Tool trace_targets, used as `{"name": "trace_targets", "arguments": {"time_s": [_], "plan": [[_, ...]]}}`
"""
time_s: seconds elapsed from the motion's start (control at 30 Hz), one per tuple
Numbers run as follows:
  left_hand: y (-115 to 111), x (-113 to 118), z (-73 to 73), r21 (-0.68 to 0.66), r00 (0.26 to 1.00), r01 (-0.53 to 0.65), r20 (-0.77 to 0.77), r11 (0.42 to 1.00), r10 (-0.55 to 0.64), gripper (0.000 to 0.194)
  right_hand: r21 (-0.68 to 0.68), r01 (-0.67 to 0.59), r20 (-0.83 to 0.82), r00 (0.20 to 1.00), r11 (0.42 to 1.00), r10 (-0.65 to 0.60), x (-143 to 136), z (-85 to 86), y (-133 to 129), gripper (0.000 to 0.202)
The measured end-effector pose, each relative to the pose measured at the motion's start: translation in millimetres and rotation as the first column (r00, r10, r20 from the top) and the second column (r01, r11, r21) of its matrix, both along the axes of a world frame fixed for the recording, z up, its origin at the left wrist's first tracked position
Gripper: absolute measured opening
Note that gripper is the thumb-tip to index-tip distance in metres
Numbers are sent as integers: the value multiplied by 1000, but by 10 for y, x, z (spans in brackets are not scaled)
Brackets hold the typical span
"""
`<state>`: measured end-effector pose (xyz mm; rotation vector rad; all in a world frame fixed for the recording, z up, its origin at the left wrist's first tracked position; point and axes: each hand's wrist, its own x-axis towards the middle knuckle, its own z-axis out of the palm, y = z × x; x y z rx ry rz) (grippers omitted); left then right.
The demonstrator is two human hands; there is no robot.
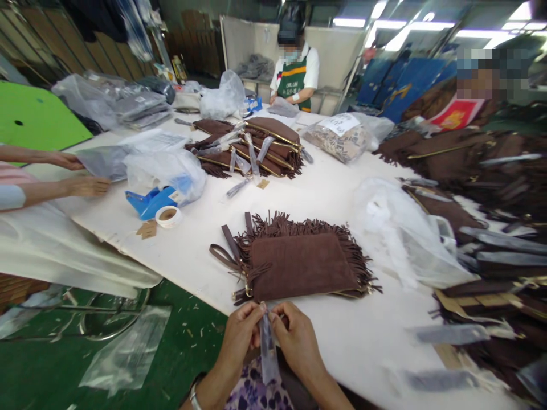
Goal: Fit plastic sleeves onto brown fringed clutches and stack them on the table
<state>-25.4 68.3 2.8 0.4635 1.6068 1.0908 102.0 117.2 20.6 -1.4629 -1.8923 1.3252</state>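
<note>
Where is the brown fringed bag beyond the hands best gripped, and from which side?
Probably by the middle of its near edge, from the near side: the brown bag lies flat with that edge bare, while fringe spreads along the far and right edges and straps jut left.

Left wrist point(212, 386): silver-toned band point(195, 397), dark strap point(197, 380) alongside, lower centre-left
Garment point(248, 392): purple-and-pale print, dark blotches, bottom centre
Forearms point(327, 390): bare, lower frame
</note>
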Motion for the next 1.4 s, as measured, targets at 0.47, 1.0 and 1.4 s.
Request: {"name": "trace_targets", "arguments": {"time_s": [0.47,1.0,1.4], "plan": [[46,-41,-72,19,952,-178,256,984,167,34,178,-138,65,990,974,128,-69,-35,2,17],[83,-70,-112,-29,951,-171,256,985,173,28,350,-21,133,991,936,-27,-257,-170,-113,16],[-111,56,-112,-60,851,-269,452,961,267,40,239,92,109,987,967,-120,-261,-246,-102,13]]}}
